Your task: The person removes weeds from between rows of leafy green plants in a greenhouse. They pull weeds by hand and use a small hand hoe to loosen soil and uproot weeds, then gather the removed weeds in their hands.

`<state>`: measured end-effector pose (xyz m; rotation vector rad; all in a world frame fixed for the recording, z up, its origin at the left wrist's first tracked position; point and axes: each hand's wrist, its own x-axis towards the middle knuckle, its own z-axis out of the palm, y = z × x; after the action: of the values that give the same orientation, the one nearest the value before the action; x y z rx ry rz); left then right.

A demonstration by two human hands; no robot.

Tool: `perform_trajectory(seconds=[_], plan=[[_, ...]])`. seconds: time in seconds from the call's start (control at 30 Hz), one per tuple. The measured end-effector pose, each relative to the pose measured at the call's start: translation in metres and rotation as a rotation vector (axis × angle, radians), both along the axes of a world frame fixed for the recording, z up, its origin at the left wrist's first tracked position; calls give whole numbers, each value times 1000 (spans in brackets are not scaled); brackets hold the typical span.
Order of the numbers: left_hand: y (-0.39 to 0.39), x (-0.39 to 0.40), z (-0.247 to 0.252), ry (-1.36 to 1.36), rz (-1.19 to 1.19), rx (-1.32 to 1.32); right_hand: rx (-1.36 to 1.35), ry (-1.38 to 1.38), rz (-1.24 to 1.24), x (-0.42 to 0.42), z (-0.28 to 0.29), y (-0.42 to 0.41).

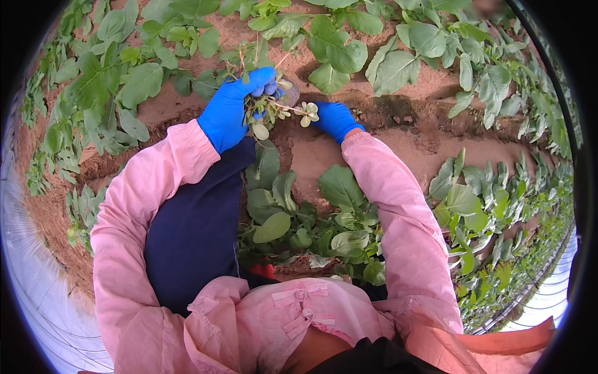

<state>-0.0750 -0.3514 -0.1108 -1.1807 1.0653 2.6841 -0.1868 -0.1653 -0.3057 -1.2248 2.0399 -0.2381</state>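
Observation:
My left hand, in a blue glove, is closed around a bunch of small-leaved weeds that look like purslane. Stems and roots stick out above and below its fingers. One reddish stem reaches right from the bunch and ends in a rosette of round pale leaves. Right beside that rosette is my right hand, also gloved in blue, low over the soil furrow. Its fingertips are turned away and partly hidden, so whether they pinch anything cannot be seen.
Rows of broad-leaved green crop plants grow ahead, with more leafy plants between my arms. Reddish-brown soil with a darker damp furrow runs between rows. My bent knee is at left. Plastic greenhouse sheeting borders the left.

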Motion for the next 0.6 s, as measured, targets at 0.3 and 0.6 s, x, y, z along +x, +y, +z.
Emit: perform_trajectory(seconds=[0.3,0.6], plan=[[1,-4,-3,-10,-22,0,-150,-51,-36,-9,-30,12],[2,-2,-3,-9,-38,-13,128,-284,-503,-95,-8,74]])
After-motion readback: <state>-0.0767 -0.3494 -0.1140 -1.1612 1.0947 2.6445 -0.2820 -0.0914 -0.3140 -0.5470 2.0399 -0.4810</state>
